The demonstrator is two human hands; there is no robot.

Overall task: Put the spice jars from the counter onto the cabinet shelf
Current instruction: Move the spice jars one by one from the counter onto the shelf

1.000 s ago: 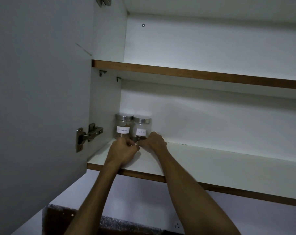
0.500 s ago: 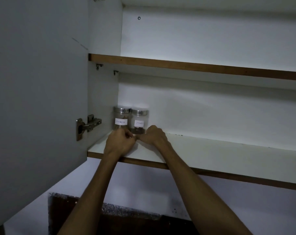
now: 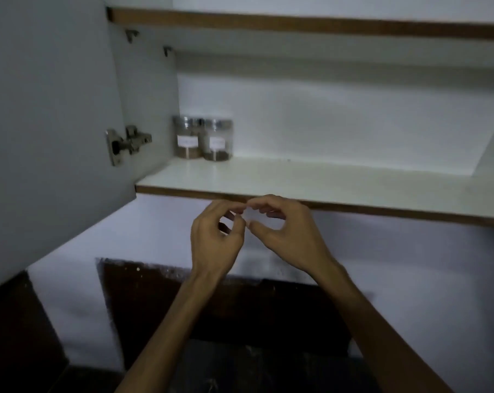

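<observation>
Two glass spice jars with metal lids and white labels stand side by side at the back left corner of the lower cabinet shelf [image 3: 311,181]: the left jar [image 3: 187,137] against the side wall, the right jar [image 3: 218,139] touching it. My left hand [image 3: 214,239] and my right hand [image 3: 285,234] hover just below the shelf's brown front edge, well clear of the jars. Both hands are empty, fingers loosely curled and apart, fingertips nearly meeting.
The open cabinet door [image 3: 47,114] with its metal hinge [image 3: 126,144] stands at the left. An upper shelf [image 3: 296,24] runs overhead. Below are a white wall and a dark speckled counter backsplash [image 3: 155,302].
Both hands have let go of the jars and drawn back down off the shelf toward me. The view has tilted downward. The jars stay in the corner.
</observation>
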